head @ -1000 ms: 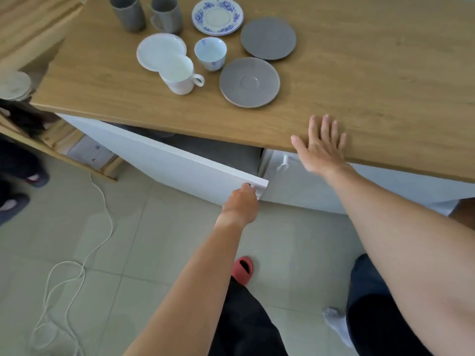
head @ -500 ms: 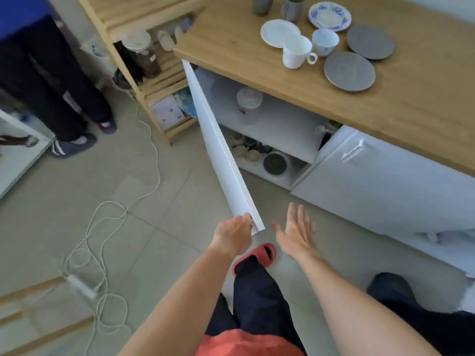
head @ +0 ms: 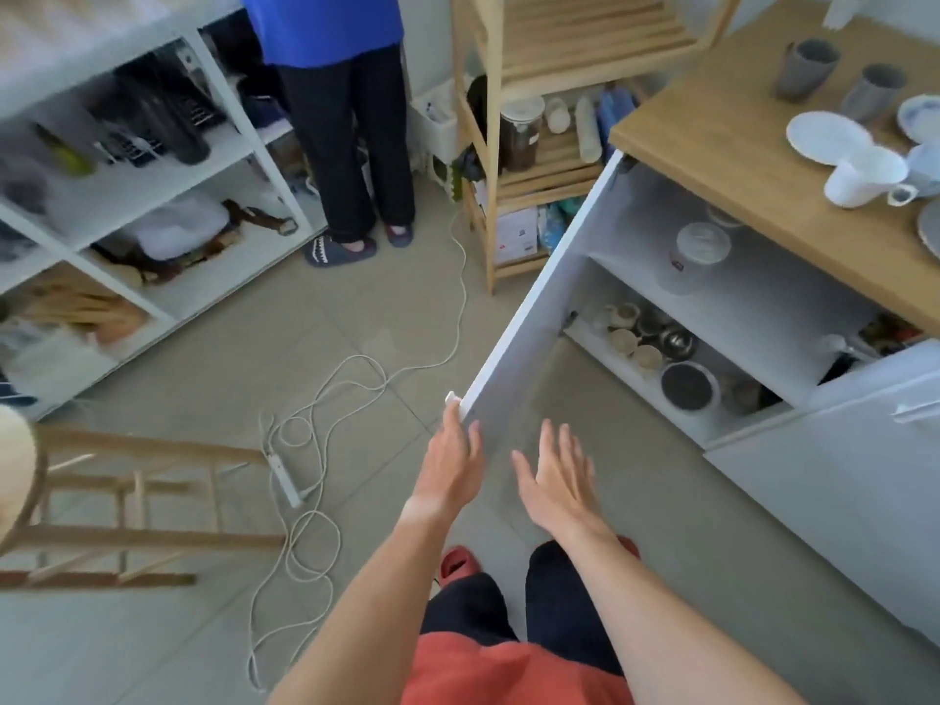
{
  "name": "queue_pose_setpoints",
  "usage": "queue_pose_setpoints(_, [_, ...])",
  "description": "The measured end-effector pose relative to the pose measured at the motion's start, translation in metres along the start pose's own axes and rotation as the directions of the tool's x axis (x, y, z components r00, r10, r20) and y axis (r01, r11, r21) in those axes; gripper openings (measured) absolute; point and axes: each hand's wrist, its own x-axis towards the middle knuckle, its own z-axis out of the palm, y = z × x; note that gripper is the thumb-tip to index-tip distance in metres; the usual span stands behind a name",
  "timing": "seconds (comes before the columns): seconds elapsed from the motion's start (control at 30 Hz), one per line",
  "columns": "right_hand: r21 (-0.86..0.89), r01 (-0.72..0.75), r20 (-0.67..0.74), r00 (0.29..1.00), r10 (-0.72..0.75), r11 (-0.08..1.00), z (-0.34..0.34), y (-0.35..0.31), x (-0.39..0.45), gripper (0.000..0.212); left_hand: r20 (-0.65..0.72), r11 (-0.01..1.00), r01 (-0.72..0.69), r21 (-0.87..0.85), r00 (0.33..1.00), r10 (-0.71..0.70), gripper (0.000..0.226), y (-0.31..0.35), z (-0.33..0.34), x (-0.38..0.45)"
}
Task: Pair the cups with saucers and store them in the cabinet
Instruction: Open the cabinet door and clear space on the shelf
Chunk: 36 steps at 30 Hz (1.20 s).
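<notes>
The white cabinet door [head: 539,318] stands swung wide open. My left hand [head: 452,452] touches its free lower corner with straight fingers. My right hand [head: 557,480] hovers open just to the right, holding nothing. On the wooden countertop [head: 722,145] at the upper right stand two grey cups [head: 806,68], a white cup [head: 864,178] and a white saucer [head: 826,137]. A blue-patterned saucer [head: 920,117] is cut off by the frame edge. Inside the cabinet, the upper shelf [head: 763,292] holds a plastic tub, and the lower shelf holds small bowls and pots [head: 656,348].
A person in dark trousers [head: 351,145] stands at the white shelving unit [head: 152,195] at the back left. A wooden rack [head: 524,145] stands beside the cabinet. A white cable and power strip [head: 315,440] lie on the tiled floor. A wooden stool [head: 101,511] is at the left.
The cabinet door has swung further open to the left. My left hand went from gripping its edge to touching it with straight fingers. The view has turned left.
</notes>
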Motion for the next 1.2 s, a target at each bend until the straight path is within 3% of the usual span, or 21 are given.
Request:
queue_pose_setpoints(0.17, [-0.028, 0.032, -0.03, 0.999, -0.033, 0.999, -0.002, -0.02, 0.004, 0.072, -0.036, 0.935, 0.074, 0.346, 0.997, -0.066, 0.046, -0.012, -0.062, 0.058])
queue_pose_setpoints(0.27, [-0.036, 0.008, -0.057, 0.998, -0.01, 0.999, -0.008, -0.015, 0.005, 0.072, -0.039, 0.806, 0.093, 0.585, 0.995, -0.086, 0.067, -0.017, -0.072, 0.069])
queue_pose_setpoints(0.33, [-0.032, -0.011, -0.067, 0.998, 0.009, 0.999, -0.015, -0.01, 0.009, 0.072, -0.049, 0.752, 0.107, 0.651, 0.994, -0.098, 0.084, -0.02, -0.071, 0.075])
queue_pose_setpoints(0.47, [-0.005, -0.065, -0.093, 0.994, 0.065, 0.998, -0.028, 0.007, 0.017, 0.072, -0.146, 0.768, 0.158, 0.621, 0.986, -0.084, 0.091, -0.019, -0.065, 0.077])
queue_pose_setpoints(0.57, [0.016, -0.114, -0.094, 0.989, 0.115, 0.993, -0.038, 0.027, 0.023, 0.072, -0.235, 0.761, 0.064, 0.646, 0.965, 0.119, 0.079, -0.023, -0.045, 0.065])
queue_pose_setpoints(0.67, [0.038, -0.184, -0.093, 0.978, 0.187, 0.982, -0.057, 0.053, 0.04, 0.072, 0.013, 0.668, -0.244, 0.703, 0.944, 0.331, 0.066, -0.011, -0.009, 0.067])
queue_pose_setpoints(0.73, [0.065, -0.241, -0.104, 0.964, 0.247, 0.968, -0.076, 0.074, 0.06, 0.072, 0.191, 0.585, -0.401, 0.705, 0.901, 0.388, 0.059, 0.014, 0.024, 0.087])
queue_pose_setpoints(0.93, [0.107, -0.357, -0.185, 0.91, 0.372, 0.928, -0.137, 0.143, 0.16, 0.074, 0.225, 0.693, -0.423, 0.583, 0.904, 0.362, 0.059, 0.114, 0.124, 0.186])
queue_pose_setpoints(1.1, [0.268, -0.345, -0.275, 0.868, 0.414, 0.9, -0.162, 0.185, 0.263, 0.069, 0.263, 0.63, -0.483, 0.608, 0.871, 0.414, 0.058, 0.147, 0.211, 0.285])
queue_pose_setpoints(1.2, [0.516, -0.285, -0.251, 0.851, 0.461, 0.808, -0.168, 0.204, 0.332, 0.064, 0.281, 0.588, -0.516, 0.623, 0.849, 0.447, 0.065, 0.153, 0.268, 0.341])
